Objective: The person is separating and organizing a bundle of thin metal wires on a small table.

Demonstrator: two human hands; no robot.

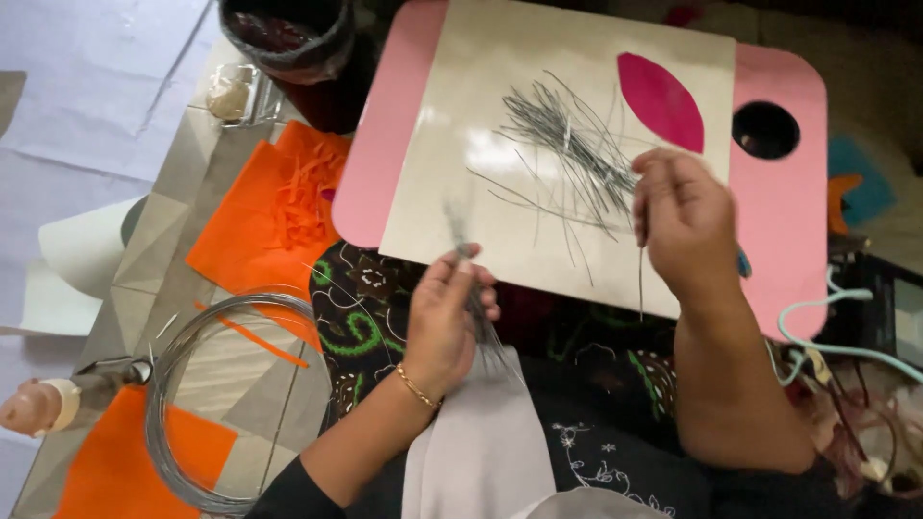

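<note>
Grey wire bundle point(473, 288) gripped in left hand point(444, 317); right hand point(685, 223) pinches single wire point(641, 279).

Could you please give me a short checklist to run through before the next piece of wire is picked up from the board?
1. Left hand grips its bundle of cut wires firmly: ok.
2. Right hand holds a single wire, hanging down from its fingers: ok.
3. Loose wire pile lies on the beige board, beside the right hand: ok.
4. Board sits flat on the pink tray: cannot tell.
5. Wire coil lies on the floor, apart from both hands: ok.
6. Wire ends in the bundle lined up evenly: cannot tell, blurred.
</note>
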